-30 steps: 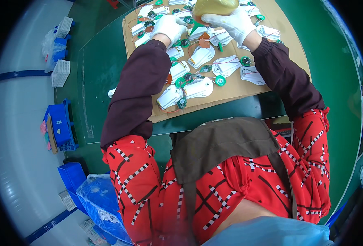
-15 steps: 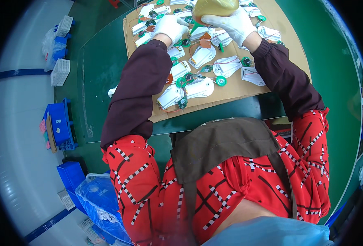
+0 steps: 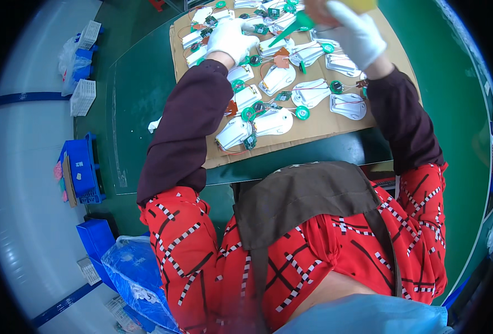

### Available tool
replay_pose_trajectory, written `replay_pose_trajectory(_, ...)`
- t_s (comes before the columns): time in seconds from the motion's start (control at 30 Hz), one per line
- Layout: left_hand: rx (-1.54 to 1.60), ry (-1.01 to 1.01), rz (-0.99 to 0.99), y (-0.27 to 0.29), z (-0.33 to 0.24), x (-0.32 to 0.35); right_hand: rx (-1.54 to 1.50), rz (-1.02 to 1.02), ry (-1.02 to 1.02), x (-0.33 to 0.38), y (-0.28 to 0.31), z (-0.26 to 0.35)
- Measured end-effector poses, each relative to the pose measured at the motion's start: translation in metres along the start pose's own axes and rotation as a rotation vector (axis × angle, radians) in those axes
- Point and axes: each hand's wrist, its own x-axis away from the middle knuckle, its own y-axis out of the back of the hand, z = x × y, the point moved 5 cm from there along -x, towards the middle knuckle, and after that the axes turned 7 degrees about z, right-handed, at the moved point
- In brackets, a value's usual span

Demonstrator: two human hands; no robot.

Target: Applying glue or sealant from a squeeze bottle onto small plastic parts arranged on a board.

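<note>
My right hand (image 3: 358, 36), in a white glove, grips a yellowish squeeze bottle (image 3: 363, 4) with a green pointed nozzle (image 3: 291, 29). The bottle is tilted, its nozzle slanting down-left over the parts, and the picture's top edge cuts it off. My left hand (image 3: 228, 42), also gloved, lies over the white housings at the left of the cardboard (image 3: 291, 143), with thumb and finger apart; some fingertips are hidden. Around both hands lie several white plastic housings (image 3: 277, 79) with thin wires, small green circuit boards (image 3: 282, 96) and round green discs (image 3: 302, 112).
The cardboard lies on a dark green table (image 3: 141, 111). A scrap of white material (image 3: 153, 125) sits left of it. Blue bins (image 3: 79, 170) and white baskets (image 3: 83, 98) stand along the left, with a bagged blue bin (image 3: 135, 267) near my left elbow.
My right hand has moved right and tipped the squeeze bottle, so its green nozzle now points down-left. The left hand has shifted slightly, its thumb and finger now spread.
</note>
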Motion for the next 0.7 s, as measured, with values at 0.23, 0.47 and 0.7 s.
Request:
replay_pose_trajectory(0.23, 0.027, 0.039, -0.045, 0.038, 0.035, -0.008, 0.596, -0.814, -0.408, 0.051, -0.017, 0.117)
replay_pose_trajectory(0.47, -0.261, -0.037, 0.089, 0.016, 0.001, -0.045, 0.713, -0.795, -0.356, 0.059, -0.018, 0.168)
replay_pose_trajectory(0.7, -0.465, -0.02, 0.128, -0.007, 0.011, -0.061, 0.683, -0.767, -0.423, 0.054, -0.002, 0.146)
